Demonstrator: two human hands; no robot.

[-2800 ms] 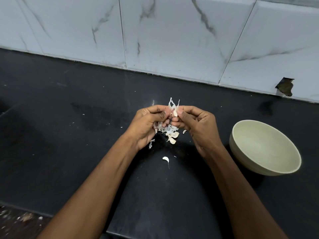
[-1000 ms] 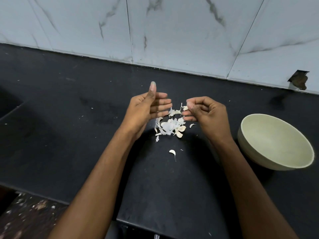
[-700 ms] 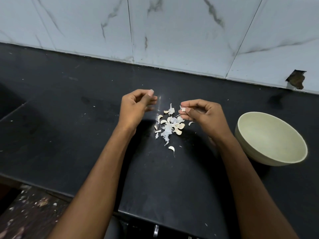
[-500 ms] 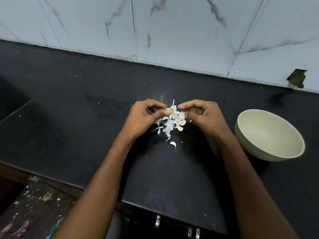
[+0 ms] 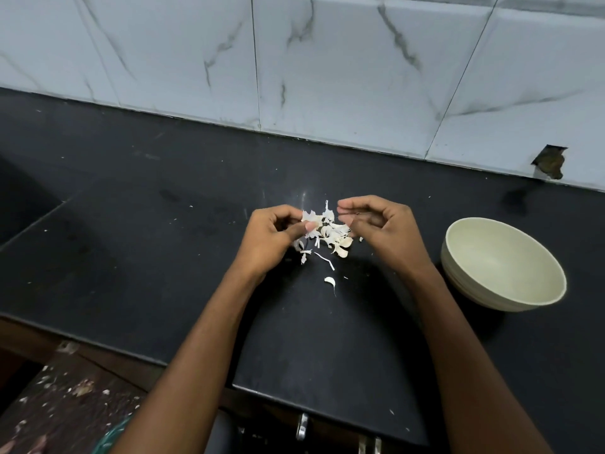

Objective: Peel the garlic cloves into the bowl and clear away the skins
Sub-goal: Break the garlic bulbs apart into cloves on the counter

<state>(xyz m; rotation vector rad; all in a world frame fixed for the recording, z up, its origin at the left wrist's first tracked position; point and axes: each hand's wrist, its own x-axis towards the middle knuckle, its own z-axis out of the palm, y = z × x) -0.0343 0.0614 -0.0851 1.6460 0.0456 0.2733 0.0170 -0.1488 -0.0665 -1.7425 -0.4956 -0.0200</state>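
— Both hands are over the worktop (image 5: 163,244), aren't they?

— Yes. Your left hand (image 5: 268,239) has its fingers curled, and thumb and forefinger pinch the near-left edge of the heap of garlic skins (image 5: 324,232). Your right hand (image 5: 376,231) is curled too, fingertips hooked toward the heap from the other side.

— Is the right hand holding anything?

— You can't tell from this angle. Its fingertips sit just at the edge of the skins, but whether they pinch a flake or only touch one is hidden by the curl of the fingers.

— Where exactly are the skins?

— Between your two hands, bunched in a pale, papery pile on the dark worktop. A few strips trail out below it, toward you, and one upright wisp sticks up at the far side.

— And any clove?

— One small white garlic clove (image 5: 330,281) lies by itself on the worktop, nearer to you than the pile, between your forearms and touching neither.

— The bowl?

— The cream bowl (image 5: 458,257) stands to the right of your right hand, apart from it, tilted so its opening faces you. What shows of its inside is bare.

— Beyond the hands?

— Marble-veined white wall tiles (image 5: 327,70) rise past the worktop's far edge, and a chipped hole (image 5: 550,160) shows in the tiles, beyond the bowl.
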